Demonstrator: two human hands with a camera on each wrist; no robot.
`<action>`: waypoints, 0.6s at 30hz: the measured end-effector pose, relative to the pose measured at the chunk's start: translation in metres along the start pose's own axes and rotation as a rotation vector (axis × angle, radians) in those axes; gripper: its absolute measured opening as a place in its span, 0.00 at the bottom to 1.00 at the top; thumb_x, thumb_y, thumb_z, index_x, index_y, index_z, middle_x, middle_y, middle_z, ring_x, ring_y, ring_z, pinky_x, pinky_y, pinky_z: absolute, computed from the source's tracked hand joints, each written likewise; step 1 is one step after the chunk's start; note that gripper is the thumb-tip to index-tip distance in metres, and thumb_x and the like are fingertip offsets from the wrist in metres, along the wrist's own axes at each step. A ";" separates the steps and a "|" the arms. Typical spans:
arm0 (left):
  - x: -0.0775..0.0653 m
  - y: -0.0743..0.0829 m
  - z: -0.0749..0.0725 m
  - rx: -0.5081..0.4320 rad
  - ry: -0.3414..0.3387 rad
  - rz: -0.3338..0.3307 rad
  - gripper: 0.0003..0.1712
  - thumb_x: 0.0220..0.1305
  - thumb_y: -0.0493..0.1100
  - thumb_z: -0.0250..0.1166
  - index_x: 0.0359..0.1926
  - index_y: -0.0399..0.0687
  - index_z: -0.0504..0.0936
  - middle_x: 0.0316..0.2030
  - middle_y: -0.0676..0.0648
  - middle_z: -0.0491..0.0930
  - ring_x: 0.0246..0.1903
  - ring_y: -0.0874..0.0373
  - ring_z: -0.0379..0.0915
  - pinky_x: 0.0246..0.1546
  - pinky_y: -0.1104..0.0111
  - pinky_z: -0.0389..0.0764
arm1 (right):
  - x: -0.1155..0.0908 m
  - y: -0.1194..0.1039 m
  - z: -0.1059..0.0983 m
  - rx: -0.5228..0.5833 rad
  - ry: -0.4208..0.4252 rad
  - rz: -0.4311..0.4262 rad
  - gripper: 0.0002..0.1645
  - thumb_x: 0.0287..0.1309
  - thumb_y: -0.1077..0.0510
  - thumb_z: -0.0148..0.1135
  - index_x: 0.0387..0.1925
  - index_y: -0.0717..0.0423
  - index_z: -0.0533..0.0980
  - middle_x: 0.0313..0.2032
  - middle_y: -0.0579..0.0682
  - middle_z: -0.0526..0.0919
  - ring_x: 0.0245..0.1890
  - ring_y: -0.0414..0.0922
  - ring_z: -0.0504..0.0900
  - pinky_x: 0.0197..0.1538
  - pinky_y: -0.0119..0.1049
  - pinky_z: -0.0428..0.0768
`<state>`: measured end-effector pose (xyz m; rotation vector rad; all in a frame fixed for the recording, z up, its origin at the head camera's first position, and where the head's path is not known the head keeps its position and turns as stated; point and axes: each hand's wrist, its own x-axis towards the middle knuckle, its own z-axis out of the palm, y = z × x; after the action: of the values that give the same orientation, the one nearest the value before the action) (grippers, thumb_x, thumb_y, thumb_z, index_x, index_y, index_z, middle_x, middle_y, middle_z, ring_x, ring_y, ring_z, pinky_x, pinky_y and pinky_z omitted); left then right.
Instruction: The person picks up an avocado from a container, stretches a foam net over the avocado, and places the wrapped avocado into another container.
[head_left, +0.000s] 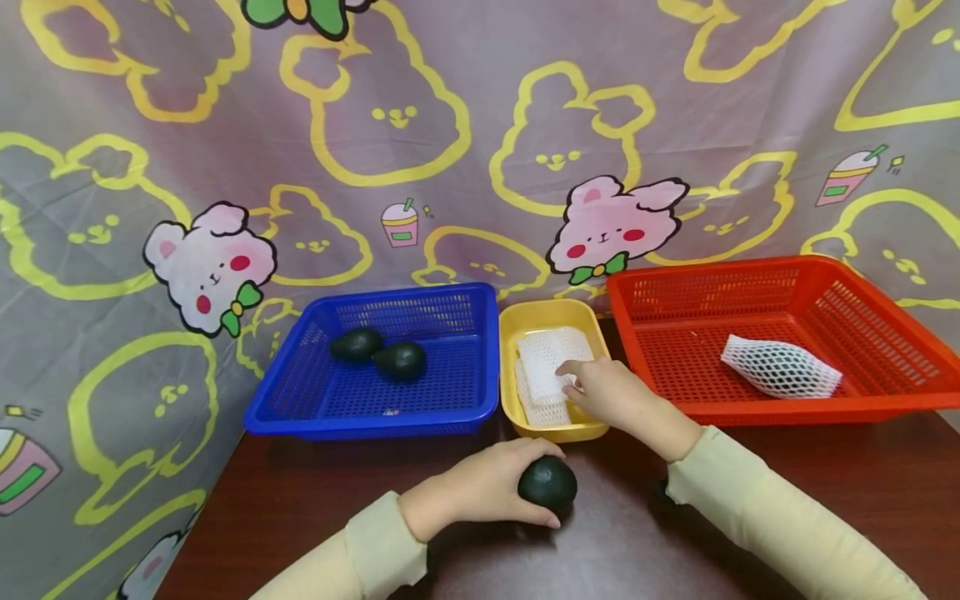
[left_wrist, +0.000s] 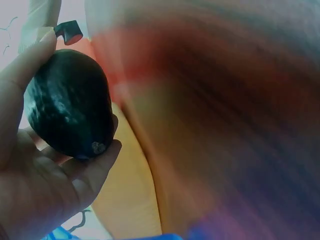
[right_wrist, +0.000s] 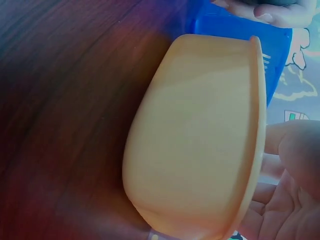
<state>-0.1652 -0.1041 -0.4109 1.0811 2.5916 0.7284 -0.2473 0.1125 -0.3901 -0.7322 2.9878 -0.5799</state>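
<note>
My left hand (head_left: 491, 483) grips a dark green avocado (head_left: 548, 482) just above the table, in front of the yellow basket (head_left: 553, 434). In the left wrist view, thumb and fingers curl around the avocado (left_wrist: 70, 105), its stem scar showing at the lower end. My right hand (head_left: 607, 392) reaches over the yellow basket's right rim, with a gap between forefinger and thumb. Its fingertips are at the white foam net sleeves (head_left: 542, 367) lying inside. In the right wrist view, the basket's wall (right_wrist: 195, 130) hides part of the right hand (right_wrist: 292, 185).
On the left, a blue basket (head_left: 375, 423) holds two avocados (head_left: 401, 361). At the right, a red basket (head_left: 772, 408) contains an item in a white foam net (head_left: 782, 367). A patterned cloth (head_left: 450, 108) hangs behind the dark wooden table (head_left: 600, 550).
</note>
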 end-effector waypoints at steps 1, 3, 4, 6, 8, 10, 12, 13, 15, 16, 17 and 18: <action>0.001 0.000 0.001 -0.001 0.001 -0.004 0.38 0.54 0.59 0.79 0.62 0.53 0.76 0.56 0.54 0.79 0.52 0.68 0.74 0.55 0.73 0.74 | 0.000 0.000 0.001 0.004 -0.002 0.003 0.17 0.65 0.59 0.68 0.54 0.59 0.82 0.33 0.55 0.86 0.30 0.47 0.84 0.34 0.41 0.83; 0.002 0.002 0.004 0.004 0.001 -0.010 0.39 0.54 0.60 0.79 0.63 0.53 0.76 0.56 0.54 0.79 0.53 0.68 0.73 0.55 0.73 0.74 | 0.001 0.000 0.003 0.023 -0.012 0.008 0.17 0.65 0.60 0.68 0.54 0.58 0.83 0.33 0.54 0.86 0.30 0.46 0.82 0.35 0.41 0.84; 0.003 0.002 0.005 0.007 0.001 -0.013 0.39 0.54 0.60 0.79 0.63 0.52 0.76 0.56 0.54 0.79 0.53 0.68 0.73 0.55 0.73 0.74 | 0.001 0.001 0.004 0.031 -0.015 0.006 0.17 0.65 0.60 0.68 0.54 0.58 0.83 0.33 0.54 0.86 0.29 0.46 0.82 0.35 0.40 0.84; 0.004 0.004 0.007 0.016 0.005 -0.013 0.40 0.54 0.60 0.79 0.63 0.52 0.76 0.57 0.54 0.79 0.53 0.68 0.74 0.55 0.74 0.74 | 0.001 0.001 0.005 0.038 -0.012 -0.005 0.15 0.64 0.61 0.68 0.52 0.59 0.84 0.33 0.54 0.86 0.29 0.45 0.81 0.36 0.40 0.84; 0.006 0.005 0.009 0.017 0.013 -0.006 0.39 0.54 0.60 0.79 0.63 0.52 0.76 0.56 0.55 0.79 0.53 0.69 0.74 0.55 0.74 0.74 | 0.001 0.001 0.006 0.035 -0.002 -0.019 0.14 0.63 0.62 0.68 0.50 0.60 0.85 0.34 0.53 0.87 0.30 0.46 0.81 0.37 0.41 0.84; 0.009 0.006 0.012 0.017 0.021 0.012 0.38 0.55 0.60 0.79 0.62 0.52 0.76 0.56 0.55 0.80 0.53 0.69 0.74 0.55 0.75 0.73 | 0.000 0.001 0.006 0.025 0.012 -0.028 0.12 0.63 0.62 0.69 0.47 0.61 0.86 0.35 0.53 0.88 0.31 0.46 0.82 0.39 0.42 0.84; 0.012 0.007 0.014 0.019 0.024 0.036 0.37 0.55 0.60 0.79 0.61 0.53 0.77 0.54 0.56 0.80 0.52 0.70 0.74 0.54 0.76 0.73 | -0.001 0.002 0.006 0.019 0.018 -0.028 0.11 0.62 0.63 0.69 0.46 0.62 0.87 0.37 0.54 0.88 0.32 0.46 0.82 0.40 0.42 0.84; 0.013 0.008 0.015 0.017 0.022 0.046 0.36 0.55 0.59 0.79 0.61 0.53 0.77 0.54 0.56 0.80 0.51 0.70 0.74 0.54 0.77 0.73 | -0.001 0.002 0.006 0.019 0.018 -0.026 0.11 0.62 0.63 0.70 0.46 0.63 0.87 0.38 0.54 0.89 0.33 0.46 0.83 0.40 0.42 0.84; 0.016 0.009 0.018 0.015 0.016 0.058 0.36 0.55 0.59 0.79 0.61 0.53 0.77 0.53 0.56 0.80 0.51 0.71 0.73 0.54 0.77 0.72 | -0.002 0.002 0.005 0.020 0.015 -0.025 0.12 0.62 0.63 0.70 0.46 0.63 0.87 0.39 0.55 0.89 0.34 0.46 0.83 0.41 0.43 0.84; 0.018 0.010 0.019 0.015 0.013 0.059 0.36 0.55 0.59 0.79 0.61 0.53 0.77 0.53 0.56 0.80 0.51 0.71 0.73 0.54 0.77 0.73 | -0.002 0.002 0.005 0.020 0.013 -0.027 0.12 0.62 0.63 0.70 0.46 0.63 0.87 0.39 0.55 0.89 0.34 0.47 0.83 0.42 0.43 0.84; 0.019 0.010 0.020 0.017 0.011 0.058 0.37 0.55 0.59 0.79 0.61 0.53 0.76 0.54 0.56 0.80 0.51 0.71 0.73 0.53 0.77 0.73 | -0.002 0.002 0.005 0.021 0.012 -0.029 0.12 0.62 0.63 0.70 0.46 0.63 0.87 0.39 0.56 0.89 0.34 0.47 0.83 0.41 0.43 0.84; 0.020 0.011 0.021 0.017 0.009 0.054 0.37 0.55 0.59 0.79 0.62 0.53 0.76 0.54 0.55 0.80 0.51 0.71 0.73 0.53 0.77 0.73 | -0.002 0.002 0.005 0.017 0.014 -0.035 0.12 0.62 0.63 0.70 0.46 0.63 0.87 0.39 0.55 0.89 0.34 0.47 0.84 0.42 0.43 0.84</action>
<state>-0.1644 -0.0753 -0.4236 1.1595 2.5895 0.7263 -0.2459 0.1133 -0.3957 -0.7838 2.9846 -0.6138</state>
